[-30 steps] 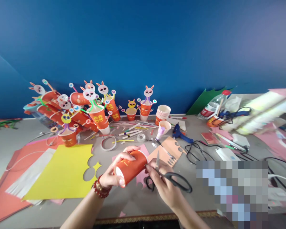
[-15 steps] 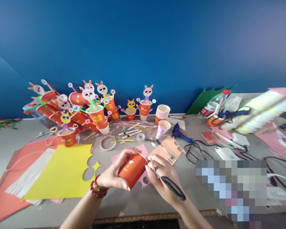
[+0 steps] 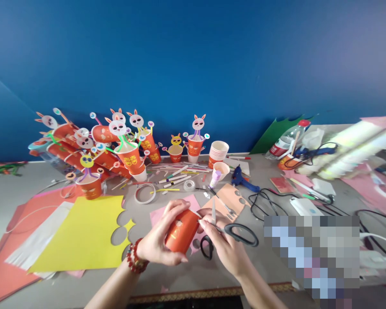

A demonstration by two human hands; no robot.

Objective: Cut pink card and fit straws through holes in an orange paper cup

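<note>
My left hand (image 3: pixel 157 238) wraps round a red-orange paper cup (image 3: pixel 182 231) tilted on its side, its rim toward my right hand. In my right hand (image 3: pixel 227 244) is a pair of scissors (image 3: pixel 241 234) with black handles; the blades point up and away from the cup. The thumb and fingertips of that hand pinch at the cup's rim. Whatever lies between those fingertips is too small to make out. Beneath the hands lies a pink paper sheet (image 3: pixel 193 201) with round holes cut in it.
Finished cup figures (image 3: pixel 128 155) crowd the back left. A yellow sheet (image 3: pixel 80 236) with cut-outs lies left. Tape rolls (image 3: pixel 144 194), markers (image 3: pixel 175 179), stacked cups (image 3: pixel 218 152) and a blue glue gun (image 3: pixel 244 180) with a cable stand behind my hands. A bottle (image 3: pixel 287 139) is back right.
The scissors have swung in my right hand, so their blades now point up and both handle loops show. The cup has shifted slightly right and turned a little.
</note>
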